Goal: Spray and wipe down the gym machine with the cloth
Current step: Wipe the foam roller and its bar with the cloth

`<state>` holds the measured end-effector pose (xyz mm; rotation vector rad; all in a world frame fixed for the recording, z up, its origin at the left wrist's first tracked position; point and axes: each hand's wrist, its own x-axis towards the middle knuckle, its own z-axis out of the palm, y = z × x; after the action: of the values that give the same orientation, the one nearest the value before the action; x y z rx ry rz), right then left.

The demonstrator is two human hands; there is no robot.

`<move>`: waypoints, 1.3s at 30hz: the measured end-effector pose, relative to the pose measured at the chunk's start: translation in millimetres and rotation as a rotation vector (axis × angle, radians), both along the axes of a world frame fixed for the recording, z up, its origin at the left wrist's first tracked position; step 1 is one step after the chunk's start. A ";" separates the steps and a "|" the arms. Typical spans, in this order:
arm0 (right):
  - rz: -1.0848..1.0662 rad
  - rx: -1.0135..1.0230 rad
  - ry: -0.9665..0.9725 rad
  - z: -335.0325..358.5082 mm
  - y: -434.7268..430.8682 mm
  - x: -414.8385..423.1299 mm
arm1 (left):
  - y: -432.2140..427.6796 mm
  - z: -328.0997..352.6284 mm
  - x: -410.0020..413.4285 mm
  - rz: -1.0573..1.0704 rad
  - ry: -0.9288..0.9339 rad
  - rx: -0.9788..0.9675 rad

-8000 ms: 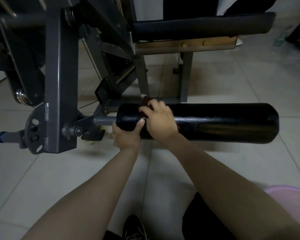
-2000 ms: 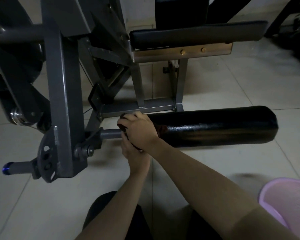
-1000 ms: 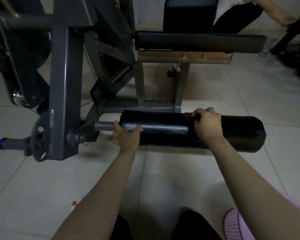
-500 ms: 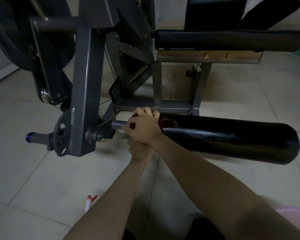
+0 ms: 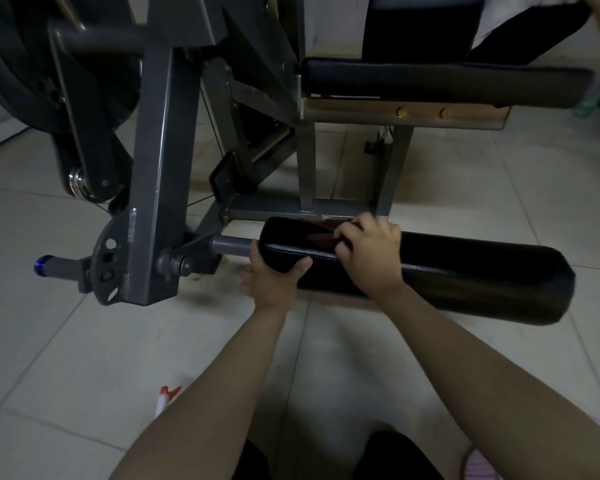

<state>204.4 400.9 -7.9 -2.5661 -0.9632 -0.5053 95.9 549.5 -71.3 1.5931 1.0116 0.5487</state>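
A black padded roller (image 5: 465,282) juts out low to the right from the grey frame (image 5: 160,168) of the gym machine. My left hand (image 5: 274,278) grips the roller's left end from below, thumb over its front. My right hand (image 5: 371,258) lies on top of the roller a little to the right and holds a dark red cloth (image 5: 323,237) against the pad, with the cloth showing left of the fingers. A spray bottle (image 5: 165,400) with a red and white nozzle lies on the floor by my left forearm, mostly hidden.
The black seat pad (image 5: 430,81) stands behind the roller on steel legs. A weight plate (image 5: 32,81) hangs at upper left, and a blue-tipped peg (image 5: 45,266) sticks out left. A pink basket (image 5: 478,465) sits at bottom right. Another person's dark clothing shows at top right.
My right hand with the cloth has slid right along the roller, away from the left end. My left hand keeps its grip at that end. The camera has shifted slightly.
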 end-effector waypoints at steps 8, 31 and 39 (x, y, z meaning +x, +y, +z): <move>-0.299 0.006 0.045 -2.4 -52.5 -2.6 | 3.8 2.3 3.1 -0.015 -0.012 -0.038; 0.154 0.215 0.184 2.9 56.5 -6.6 | -42.1 24.5 11.4 0.045 0.222 0.368; -0.137 0.241 0.206 -1.6 -68.3 56.1 | -44.7 36.2 39.1 0.067 0.187 0.425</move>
<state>260.4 332.6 -9.4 -2.4180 -0.6187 -0.3596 135.0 504.8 -35.1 2.0198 1.1435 0.7048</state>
